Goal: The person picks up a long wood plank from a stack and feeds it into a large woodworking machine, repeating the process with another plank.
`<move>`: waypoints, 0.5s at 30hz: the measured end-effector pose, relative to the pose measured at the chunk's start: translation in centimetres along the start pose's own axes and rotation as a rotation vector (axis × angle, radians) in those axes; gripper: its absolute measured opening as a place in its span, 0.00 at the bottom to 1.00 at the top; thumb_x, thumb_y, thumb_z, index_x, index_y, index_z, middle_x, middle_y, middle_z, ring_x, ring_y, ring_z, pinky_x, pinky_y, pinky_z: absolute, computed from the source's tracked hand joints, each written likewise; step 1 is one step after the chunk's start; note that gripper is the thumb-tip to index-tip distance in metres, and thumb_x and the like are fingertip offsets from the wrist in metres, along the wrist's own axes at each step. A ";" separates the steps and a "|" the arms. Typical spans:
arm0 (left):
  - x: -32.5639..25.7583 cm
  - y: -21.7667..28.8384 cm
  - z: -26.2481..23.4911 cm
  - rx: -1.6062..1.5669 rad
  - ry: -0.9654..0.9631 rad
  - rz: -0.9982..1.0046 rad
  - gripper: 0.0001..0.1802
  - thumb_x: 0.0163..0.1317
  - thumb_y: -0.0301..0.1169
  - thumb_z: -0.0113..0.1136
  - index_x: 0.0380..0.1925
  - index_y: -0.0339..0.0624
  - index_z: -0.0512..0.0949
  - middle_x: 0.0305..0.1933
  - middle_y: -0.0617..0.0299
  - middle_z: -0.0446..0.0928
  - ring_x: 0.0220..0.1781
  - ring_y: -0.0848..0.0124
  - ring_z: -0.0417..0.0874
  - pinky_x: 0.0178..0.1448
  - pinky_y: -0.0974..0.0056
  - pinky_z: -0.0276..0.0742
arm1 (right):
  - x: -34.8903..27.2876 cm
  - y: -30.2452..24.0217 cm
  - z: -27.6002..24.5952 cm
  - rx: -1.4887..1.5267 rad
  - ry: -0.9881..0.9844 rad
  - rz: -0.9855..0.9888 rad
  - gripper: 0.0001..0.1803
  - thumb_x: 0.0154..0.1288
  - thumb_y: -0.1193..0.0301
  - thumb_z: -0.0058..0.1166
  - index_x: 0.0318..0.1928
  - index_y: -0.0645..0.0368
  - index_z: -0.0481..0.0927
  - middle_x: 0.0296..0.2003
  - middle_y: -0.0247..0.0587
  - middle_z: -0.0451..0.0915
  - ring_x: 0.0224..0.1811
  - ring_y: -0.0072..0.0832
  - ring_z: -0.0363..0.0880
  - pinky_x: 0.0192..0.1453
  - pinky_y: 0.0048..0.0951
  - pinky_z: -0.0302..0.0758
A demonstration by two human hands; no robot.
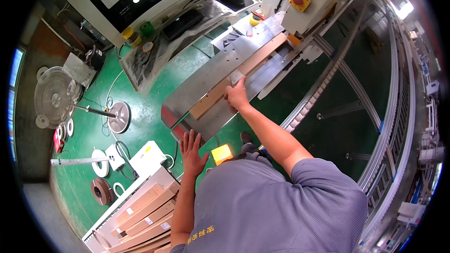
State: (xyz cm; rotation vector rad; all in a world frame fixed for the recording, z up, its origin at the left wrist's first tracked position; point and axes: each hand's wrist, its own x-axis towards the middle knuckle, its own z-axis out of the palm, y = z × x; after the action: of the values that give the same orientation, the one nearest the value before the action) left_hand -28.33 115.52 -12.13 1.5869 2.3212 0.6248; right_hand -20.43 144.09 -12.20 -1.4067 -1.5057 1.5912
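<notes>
A long wooden strip [215, 97] lies along the slanted metal machine table [187, 94], its far end toward the machine. A pale label [236, 78] sits on its top face, about midway along. My right hand [237, 95] is at the strip's near edge beside this label, fingers curled against the wood; its fingertips are partly hidden. At the table's near left corner is my left hand [191, 153], fingers stretched out and spread, holding nothing. The fingertips come up to the metal edge; whether they press on it is unclear.
Several labelled wooden strips [145, 206] are stacked at lower left. A standing fan [56, 98] and tape rolls [102, 191] are on the green floor. A yellow box [221, 153] is by my feet. A control panel [140, 0] stands ahead; a roller conveyor [391, 126] curves along the right.
</notes>
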 end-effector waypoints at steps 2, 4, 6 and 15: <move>0.0 -0.2 -0.1 -0.005 0.007 0.008 0.44 0.48 0.34 0.68 0.68 0.47 0.62 0.78 0.55 0.51 0.79 0.53 0.47 0.79 0.47 0.39 | 0.4 -0.2 -0.1 0.021 -0.005 0.013 0.52 0.57 0.75 0.47 0.69 0.74 0.24 0.24 0.50 0.79 0.22 0.32 0.79 0.29 0.33 0.77; -0.1 0.0 -0.4 -0.004 0.010 -0.004 0.42 0.50 0.34 0.67 0.67 0.45 0.64 0.77 0.54 0.53 0.79 0.52 0.48 0.79 0.49 0.40 | 1.0 -0.2 -0.2 0.051 -0.023 0.020 0.51 0.58 0.75 0.47 0.70 0.73 0.25 0.23 0.48 0.78 0.22 0.32 0.78 0.28 0.34 0.76; -0.4 0.0 -0.7 -0.106 0.063 -0.017 0.43 0.49 0.32 0.67 0.68 0.46 0.63 0.77 0.53 0.52 0.78 0.52 0.49 0.78 0.48 0.43 | 2.7 0.3 -1.1 0.089 -0.052 0.024 0.44 0.59 0.76 0.46 0.68 0.68 0.33 0.22 0.46 0.76 0.18 0.30 0.75 0.20 0.33 0.71; -15.3 -6.1 0.3 -0.168 0.293 -0.486 0.37 0.51 0.24 0.64 0.64 0.41 0.65 0.68 0.47 0.63 0.70 0.49 0.63 0.71 0.53 0.62 | 13.1 3.7 -10.1 0.005 -0.150 -0.019 0.13 0.67 0.66 0.50 0.26 0.52 0.66 0.14 0.30 0.68 0.10 0.19 0.63 0.12 0.23 0.59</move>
State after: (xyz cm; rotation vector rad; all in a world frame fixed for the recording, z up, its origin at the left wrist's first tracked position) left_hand -27.50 99.54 -15.76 0.8523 2.6393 0.9411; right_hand -14.41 158.75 -18.14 -1.2910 -1.5942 1.7200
